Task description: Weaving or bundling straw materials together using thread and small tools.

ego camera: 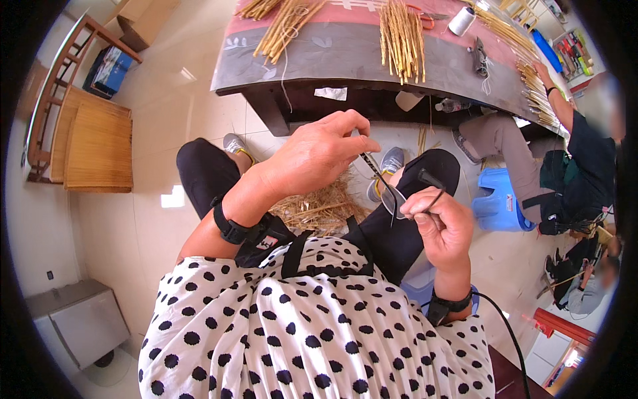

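A pair of eyeglasses (394, 201) is held between my two hands over my lap. My left hand (324, 152) pinches the end of one patterned dark temple arm between thumb and fingers. With bent fingers, my right hand (437, 222) grips the frame beside a lens, and the other temple arm sticks up above it. Beyond the hands, a bundle of dry straw stalks (402, 45) lies at the table's near edge. Left of it is another stalk bundle (286, 30) with white string looped on it. Loose straw (319, 207) is heaped on the floor between my legs.
On the table (344, 55) are a white thread spool (462, 21), red-handled scissors (423, 17) and a dark hand tool (480, 57). A seated co-worker (573, 149) reaches over straw at the right. A blue plastic stool (501, 200) stands right of my knee; a wooden cabinet (97, 142) stands left.
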